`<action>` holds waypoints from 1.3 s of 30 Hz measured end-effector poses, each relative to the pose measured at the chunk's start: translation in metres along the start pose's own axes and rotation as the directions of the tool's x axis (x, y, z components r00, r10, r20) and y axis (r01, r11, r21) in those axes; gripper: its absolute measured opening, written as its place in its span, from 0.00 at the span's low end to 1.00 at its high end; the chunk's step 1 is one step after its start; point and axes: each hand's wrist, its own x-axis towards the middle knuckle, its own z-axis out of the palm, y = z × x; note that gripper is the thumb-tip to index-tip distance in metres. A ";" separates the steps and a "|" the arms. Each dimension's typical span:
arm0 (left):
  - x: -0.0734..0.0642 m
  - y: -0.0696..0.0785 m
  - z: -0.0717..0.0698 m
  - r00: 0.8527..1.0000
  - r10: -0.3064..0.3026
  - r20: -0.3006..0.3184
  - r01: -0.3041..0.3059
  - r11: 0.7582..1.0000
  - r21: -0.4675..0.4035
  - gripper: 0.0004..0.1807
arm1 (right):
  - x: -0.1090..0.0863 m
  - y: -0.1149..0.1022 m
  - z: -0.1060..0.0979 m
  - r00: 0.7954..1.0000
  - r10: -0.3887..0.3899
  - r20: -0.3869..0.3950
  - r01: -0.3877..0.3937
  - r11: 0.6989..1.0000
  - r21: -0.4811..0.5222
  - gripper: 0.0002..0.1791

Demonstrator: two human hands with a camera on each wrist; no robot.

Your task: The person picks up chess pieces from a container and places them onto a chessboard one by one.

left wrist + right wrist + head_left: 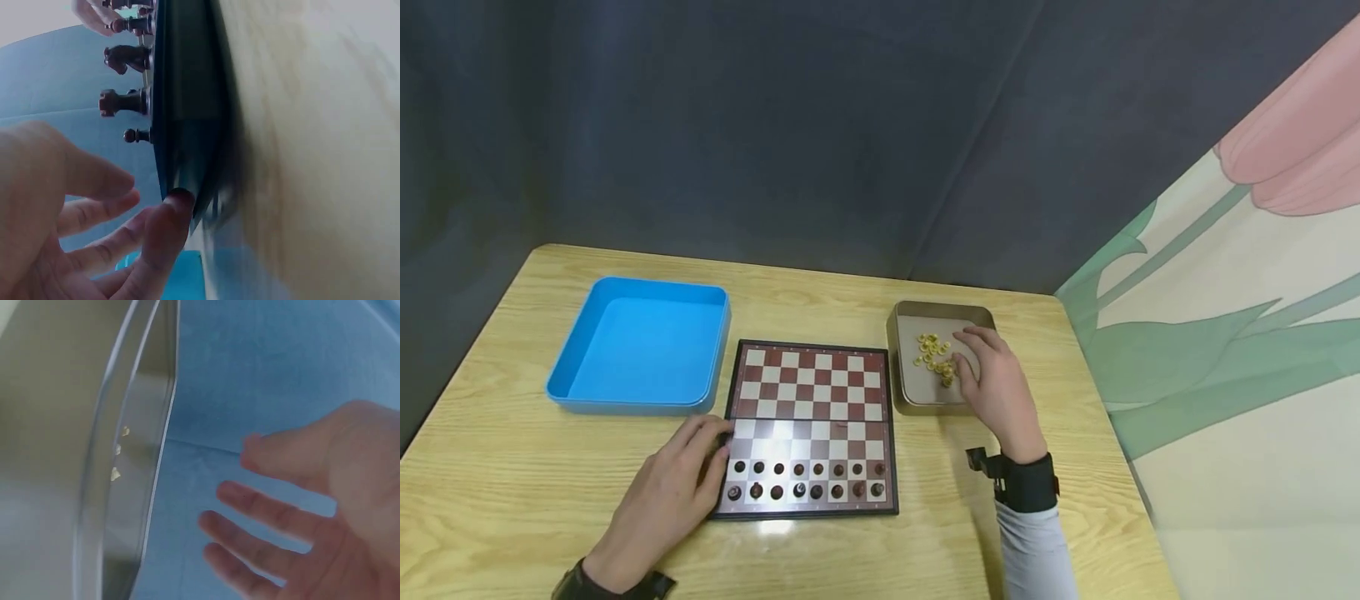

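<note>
A chessboard [835, 432] lies flat at mid-table, with two rows of dark chess pieces [816, 492] standing along its near side. My left hand [666, 492] is at the board's left edge; in the left wrist view a fingertip touches the board's side, below a dark rook [122, 102] and a knight [127, 58]. Over the right part of a metal tin [896, 358] hovers my right hand [1000, 392], thumb and fingers apart and nothing seen between them. Small yellow pieces [931, 346] lie loosely in that tin, beside the fingertips; their exact shapes are too small to tell.
A shallow blue tray [647, 346] stands at the back left of the wooden table [820, 562]. The tin sits close against the board's right side. Dark cloth [775, 150] hangs behind the table, and a flower-patterned curtain [1240, 333] is on the right.
</note>
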 end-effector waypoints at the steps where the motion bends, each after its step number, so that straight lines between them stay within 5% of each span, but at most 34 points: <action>1: 0.000 0.000 0.000 1.000 -0.011 0.004 0.011 1.000 -0.005 0.15 | 0.003 0.002 0.001 1.000 0.008 0.017 -0.008 1.000 0.003 0.17; 10: 0.000 -0.004 0.006 0.994 -0.106 -0.007 0.105 0.990 -0.090 0.18 | 0.018 0.024 0.016 0.976 0.113 0.186 -0.113 0.994 -0.014 0.11; 16: 0.001 -0.008 0.010 0.983 -0.173 0.062 0.182 0.967 -0.179 0.21 | 0.019 0.032 0.029 0.947 0.165 0.275 -0.159 0.986 -0.042 0.13; 26: 0.005 -0.015 0.013 0.943 -0.288 0.166 0.327 0.894 -0.305 0.25 | 0.020 0.039 0.042 0.947 0.208 0.246 -0.192 0.978 -0.086 0.08; 39: 0.005 -0.016 0.015 0.932 -0.317 0.174 0.357 0.885 -0.297 0.26 | 0.020 0.045 0.043 0.966 0.192 0.175 -0.191 0.981 -0.023 0.02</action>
